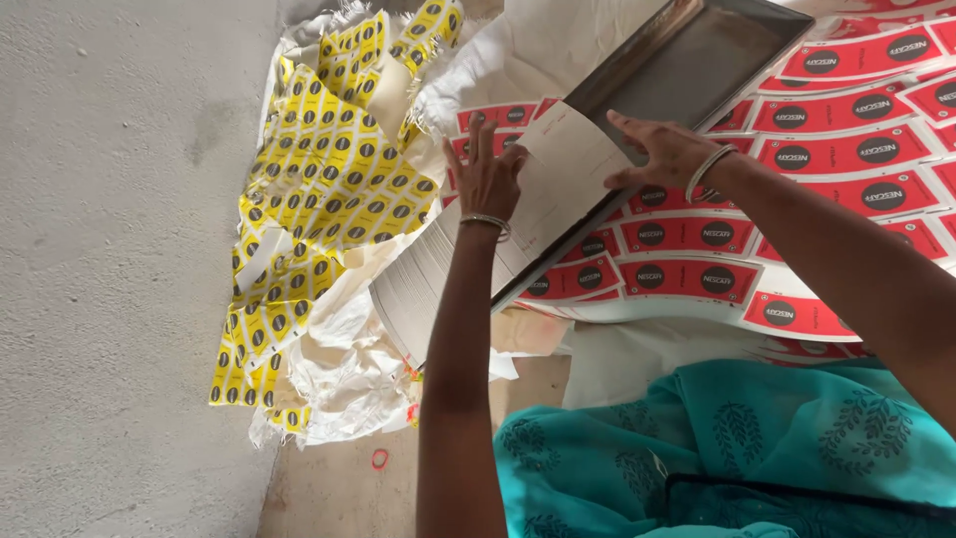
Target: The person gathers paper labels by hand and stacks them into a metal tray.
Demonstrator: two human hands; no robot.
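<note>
Hands at frame centre: left hand (485, 177) flat, fingers spread, pressing stack of white sheets (468, 254); right hand (665, 151) open, fingertips on top sheet beside metal tray (697, 60). Nothing gripped. Red label sheets (797, 199) right, yellow label sheets (319, 189) upper left.

Both bare arms reach up from the lower part of the frame toward its upper middle. The left arm rises almost straight from the bottom centre, forearm upright, a thin bangle at the wrist. The left hand (487, 171) shows its back to the camera, fingers spread and pointing up, no closed grip. The right arm comes in from the right edge, slanting up and leftward, also with a bangle at the wrist. The right hand (662, 147) lies palm down, fingers extended flat and pointing left, thumb splayed below.
</note>
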